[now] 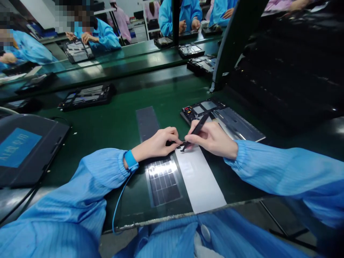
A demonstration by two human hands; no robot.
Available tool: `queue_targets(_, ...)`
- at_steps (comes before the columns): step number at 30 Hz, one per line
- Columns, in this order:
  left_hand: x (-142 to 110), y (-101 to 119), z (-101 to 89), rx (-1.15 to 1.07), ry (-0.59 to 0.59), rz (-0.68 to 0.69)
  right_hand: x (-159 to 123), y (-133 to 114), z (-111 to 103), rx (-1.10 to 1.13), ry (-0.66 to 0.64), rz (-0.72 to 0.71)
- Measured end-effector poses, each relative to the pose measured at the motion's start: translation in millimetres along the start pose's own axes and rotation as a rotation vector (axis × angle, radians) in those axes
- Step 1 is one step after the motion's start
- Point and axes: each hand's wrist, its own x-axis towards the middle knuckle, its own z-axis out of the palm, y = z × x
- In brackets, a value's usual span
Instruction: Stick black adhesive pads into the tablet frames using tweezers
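While left hand (156, 145) pinches black piece (178, 146) | right hand (212, 138) grips black tweezers (198, 129)

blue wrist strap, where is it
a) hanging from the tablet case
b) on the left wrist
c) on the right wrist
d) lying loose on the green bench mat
b, because the blue wrist strap wraps the wrist just behind the left hand, at the sleeve cuff, with a blue cord running down from it.

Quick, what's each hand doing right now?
Left hand: closed, pinching a small black part.
Right hand: closed, holding black tweezers.
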Motion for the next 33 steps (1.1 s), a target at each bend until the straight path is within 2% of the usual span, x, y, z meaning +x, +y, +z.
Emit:
queue_targets(5, 3.6, 2.3, -4.4, 0.031, -0.027, 0.002, -17.8, 8.3, -31.6, -0.078, 0.365, -0.003)
queue_targets(7, 10.1, 6.3, -3.5, 0.043, 0.028, 0.013, -23.2, 16.7, -35.5, -0.079, 0.432, -0.004)
queue_targets(11, 25.9, 17.3, 10.1, -0.025, 0.244, 0.063, -25.4, 27.3, -29.9, -0.089, 0.422, -0.052)
queue_targets(13, 31.0, 19.7, 19.4, -0.085, 0.267, 0.087, -24.2, 28.4, -27.6, -0.121, 0.403, -0.071)
queue_targets(19, 31.8, 16.0, 30.5, -0.150, 0.214, 0.061, -21.3, 29.2, -29.7, -0.173, 0.383, -0.058)
queue_targets(24, 29.7, 18.9, 29.2, -0.114, 0.161, 0.092, -21.4, 27.7, -26.8, -0.398, 0.374, -0.203)
queue_targets(29, 30.9, 18.5, 27.2, -0.087, 0.107, 0.132, -26.2, 28.4, -23.4, -0.440, 0.266, -0.289)
queue_targets(31, 32.2, 17.9, 26.7, -0.045, 0.079, 0.155, -28.4, 30.0, -23.1, -0.422, 0.289, -0.310)
queue_targets(33, 33.2, 20.7, 28.7, 0.062, 0.053, 0.207, -30.2, 31.4, -23.7, -0.388, 0.373, -0.321)
